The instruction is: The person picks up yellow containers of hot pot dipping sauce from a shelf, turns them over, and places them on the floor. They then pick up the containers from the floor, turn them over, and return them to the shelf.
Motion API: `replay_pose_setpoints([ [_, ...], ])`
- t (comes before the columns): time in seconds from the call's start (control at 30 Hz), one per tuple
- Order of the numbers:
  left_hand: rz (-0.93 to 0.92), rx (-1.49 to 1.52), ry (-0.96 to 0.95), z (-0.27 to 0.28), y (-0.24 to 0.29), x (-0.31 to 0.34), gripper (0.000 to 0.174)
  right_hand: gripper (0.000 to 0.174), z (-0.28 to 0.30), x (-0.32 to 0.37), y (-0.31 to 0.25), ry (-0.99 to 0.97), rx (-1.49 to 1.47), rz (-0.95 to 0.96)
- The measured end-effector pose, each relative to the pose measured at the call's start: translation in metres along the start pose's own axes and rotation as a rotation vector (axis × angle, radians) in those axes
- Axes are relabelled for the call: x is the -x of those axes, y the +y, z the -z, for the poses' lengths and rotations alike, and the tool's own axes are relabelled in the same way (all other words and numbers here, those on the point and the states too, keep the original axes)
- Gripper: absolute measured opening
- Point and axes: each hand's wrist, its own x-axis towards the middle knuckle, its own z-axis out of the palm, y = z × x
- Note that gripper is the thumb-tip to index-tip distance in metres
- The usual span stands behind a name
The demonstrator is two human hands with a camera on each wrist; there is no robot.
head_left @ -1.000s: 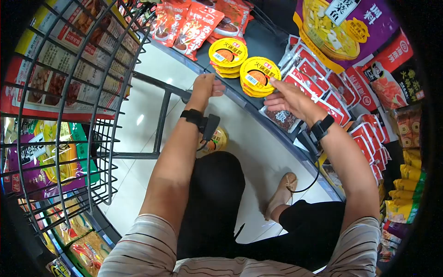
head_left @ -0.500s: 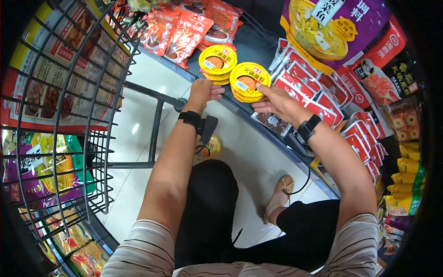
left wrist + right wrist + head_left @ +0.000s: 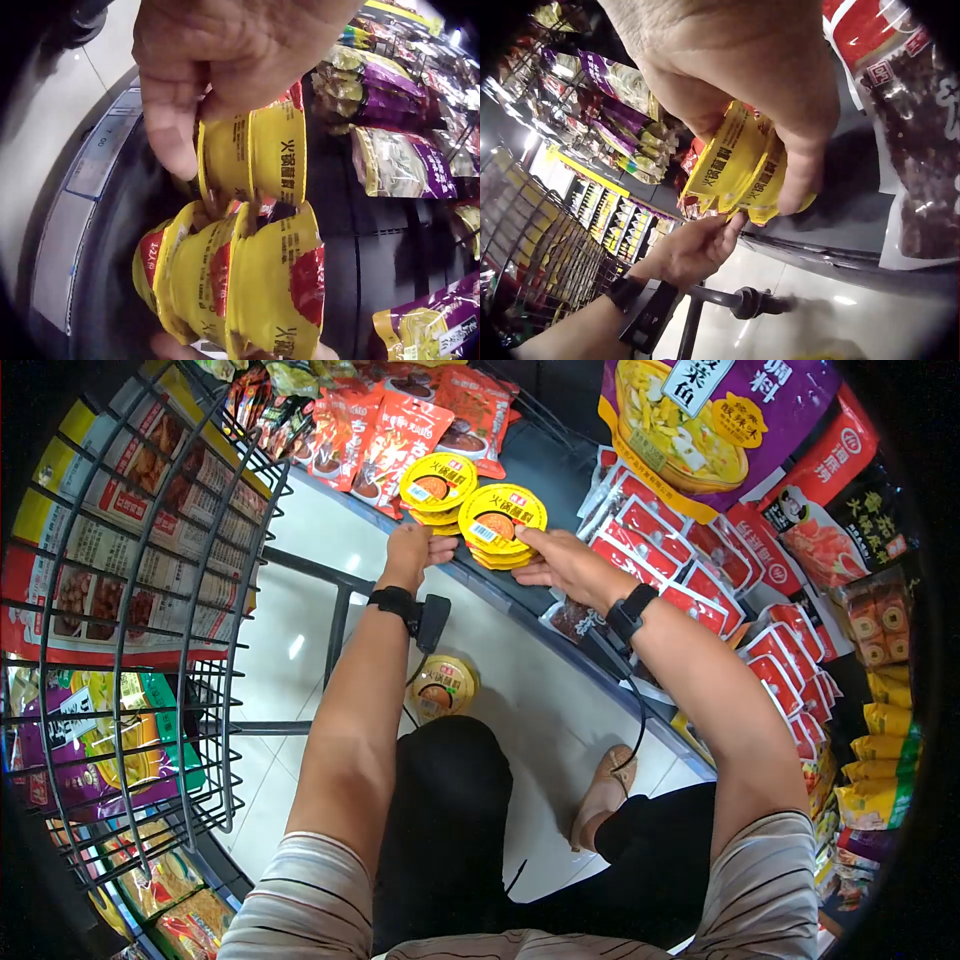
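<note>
Two short stacks of yellow cups stand side by side on the dark shelf (image 3: pixel 560 465) in the head view. My right hand (image 3: pixel 572 565) grips the nearer stack (image 3: pixel 502 518), its thumb on the top lid and its fingers at the side. Beside the farther stack (image 3: pixel 438 482), my left hand (image 3: pixel 408 557) has loosely bent fingers at the shelf's front edge. The left wrist view shows the left hand (image 3: pixel 225 60) against the farther stack (image 3: pixel 277 150), with the gripped stack (image 3: pixel 277 277) below. In the right wrist view, cups (image 3: pixel 731 161) sit under the right hand (image 3: pixel 742 60).
A wire cart (image 3: pixel 125 610) holding large packets stands at the left. Red pouches (image 3: pixel 405 435) lie beyond the stacks; red-and-white packets (image 3: pixel 650 535) and a dark pouch (image 3: pixel 572 620) are at the right. Another yellow cup (image 3: pixel 443 685) is lower down, near my knee.
Both stacks have shifted left along the shelf towards the red pouches, the right hand moving with the nearer one. My left hand is now closer to the farther stack. The head view has shifted slightly.
</note>
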Motion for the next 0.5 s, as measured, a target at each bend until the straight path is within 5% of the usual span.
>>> replay_pose_setpoints([
  [0.5,0.038,-0.13,-0.004,0.021,0.024,-0.028,0.028,0.06,-0.009,-0.029,-0.001,-0.076,-0.06,0.041],
])
